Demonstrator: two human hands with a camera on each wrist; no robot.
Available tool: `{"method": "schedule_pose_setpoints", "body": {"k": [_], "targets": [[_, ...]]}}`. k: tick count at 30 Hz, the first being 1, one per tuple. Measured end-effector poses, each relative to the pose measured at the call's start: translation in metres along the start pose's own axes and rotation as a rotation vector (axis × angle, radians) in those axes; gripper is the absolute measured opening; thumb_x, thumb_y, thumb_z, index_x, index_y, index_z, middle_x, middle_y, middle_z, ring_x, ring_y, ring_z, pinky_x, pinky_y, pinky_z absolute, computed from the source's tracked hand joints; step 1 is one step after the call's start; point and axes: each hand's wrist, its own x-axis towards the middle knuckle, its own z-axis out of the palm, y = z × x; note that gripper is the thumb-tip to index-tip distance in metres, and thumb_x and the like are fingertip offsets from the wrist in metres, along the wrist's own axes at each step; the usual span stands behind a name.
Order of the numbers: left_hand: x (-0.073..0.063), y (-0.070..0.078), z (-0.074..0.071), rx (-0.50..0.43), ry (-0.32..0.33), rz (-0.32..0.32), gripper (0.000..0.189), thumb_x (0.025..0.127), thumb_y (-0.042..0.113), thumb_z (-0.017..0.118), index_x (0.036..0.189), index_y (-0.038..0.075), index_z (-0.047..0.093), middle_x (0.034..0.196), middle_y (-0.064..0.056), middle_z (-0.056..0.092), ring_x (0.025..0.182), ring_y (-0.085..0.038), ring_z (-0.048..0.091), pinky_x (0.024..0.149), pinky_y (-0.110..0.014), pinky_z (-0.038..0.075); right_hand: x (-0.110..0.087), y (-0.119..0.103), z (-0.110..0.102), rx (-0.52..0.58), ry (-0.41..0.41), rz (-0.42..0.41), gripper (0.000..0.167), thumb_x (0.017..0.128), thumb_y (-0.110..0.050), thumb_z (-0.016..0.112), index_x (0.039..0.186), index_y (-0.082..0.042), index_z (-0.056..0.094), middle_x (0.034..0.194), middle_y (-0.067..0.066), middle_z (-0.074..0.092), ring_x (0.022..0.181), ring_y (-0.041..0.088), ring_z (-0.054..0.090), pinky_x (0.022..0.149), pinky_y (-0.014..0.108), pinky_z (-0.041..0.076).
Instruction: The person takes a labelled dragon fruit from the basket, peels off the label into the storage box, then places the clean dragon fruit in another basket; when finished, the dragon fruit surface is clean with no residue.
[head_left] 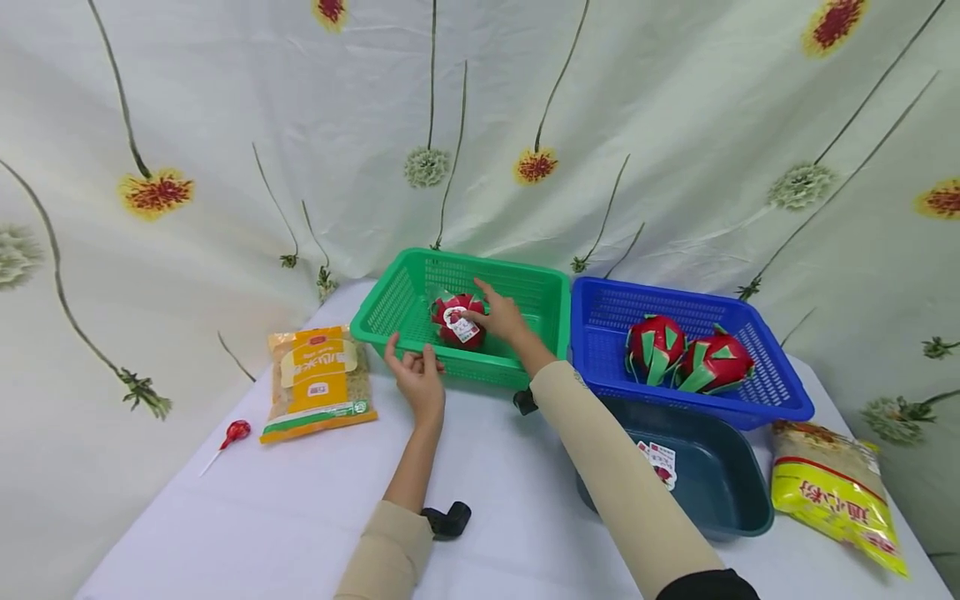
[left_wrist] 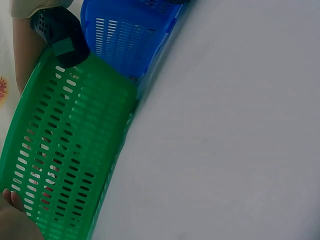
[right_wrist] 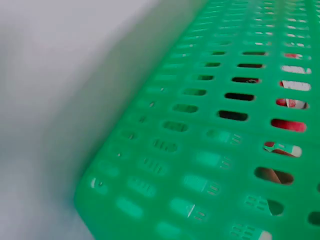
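Note:
A red dragon fruit (head_left: 459, 332) with a white label (head_left: 461, 323) facing up lies in the green basket (head_left: 540, 321). My right hand (head_left: 504, 318) reaches over the basket's front rim to the fruit's right side. Its thumb touches the label's edge while the index finger points out past the fruit. At the front left rim is my left hand (head_left: 417, 383), with loosely bent fingertips (left_wrist: 15, 199) against the basket's slotted wall. In the right wrist view, bits of red fruit (right_wrist: 288, 125) show through the slots; the hand itself is mostly hidden.
Right of the green basket, a blue basket (head_left: 780, 392) holds two dragon fruits (head_left: 690, 354). Below it stands a dark tub (head_left: 720, 467) with printed labels (head_left: 658, 463) inside. A yellow bag (head_left: 836, 492) lies far right; an orange-fronted bag (head_left: 318, 379) and a red lollipop (head_left: 237, 431) lie left.

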Motion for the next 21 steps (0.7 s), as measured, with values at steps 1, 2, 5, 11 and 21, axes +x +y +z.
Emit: {"method": "schedule_pose_setpoints", "body": {"k": [1, 2, 5, 11, 21], "targets": [[0.0, 0.0, 0.0, 0.0, 0.0, 0.001, 0.051, 0.092, -0.002, 0.05, 0.136, -0.002, 0.024, 0.073, -0.013, 0.045, 0.055, -0.022, 0.05, 0.051, -0.023, 0.047, 0.0, -0.001, 0.001, -0.038, -0.024, -0.015, 0.071, 0.09, -0.041, 0.056, 0.148, -0.021, 0.02, 0.129, 0.016, 0.051, 0.113, 0.03, 0.051, 0.096, 0.043, 0.04], [0.001, 0.001, -0.001, 0.0, -0.001, -0.001, 0.051, 0.092, -0.002, 0.05, 0.136, -0.002, 0.024, 0.073, -0.013, 0.045, 0.055, -0.024, 0.05, 0.051, -0.024, 0.046, 0.0, -0.002, 0.001, -0.071, -0.044, -0.027, 0.069, 0.092, -0.041, 0.053, 0.148, -0.02, 0.02, 0.126, 0.017, 0.053, 0.109, 0.03, 0.054, 0.095, 0.042, 0.04], [0.0, 0.001, -0.002, 0.001, 0.002, -0.017, 0.051, 0.092, -0.002, 0.05, 0.136, -0.001, 0.024, 0.073, -0.01, 0.045, 0.057, -0.027, 0.049, 0.051, -0.025, 0.046, -0.002, -0.003, 0.003, -0.122, -0.098, -0.036, 0.07, 0.093, -0.044, 0.049, 0.149, -0.018, 0.015, 0.118, 0.02, 0.056, 0.103, 0.03, 0.057, 0.092, 0.04, 0.043], [-0.005, 0.0, -0.002, 0.016, 0.002, -0.025, 0.051, 0.092, -0.002, 0.05, 0.136, -0.002, 0.024, 0.073, -0.011, 0.046, 0.056, -0.022, 0.05, 0.051, -0.022, 0.046, -0.004, 0.0, 0.008, -0.139, -0.144, -0.025, 0.095, 0.083, -0.047, 0.063, 0.149, -0.016, 0.003, 0.135, 0.017, 0.046, 0.121, 0.03, 0.046, 0.096, 0.039, 0.041], [-0.002, 0.002, -0.002, -0.002, -0.01, 0.012, 0.051, 0.092, -0.002, 0.05, 0.135, -0.007, 0.022, 0.072, -0.012, 0.045, 0.054, -0.021, 0.05, 0.05, -0.022, 0.045, -0.001, 0.011, -0.001, 0.029, -0.137, -0.105, 0.083, 0.089, -0.024, 0.063, 0.149, -0.011, 0.007, 0.149, 0.016, 0.022, 0.136, 0.029, 0.021, 0.107, 0.039, 0.026]]}}
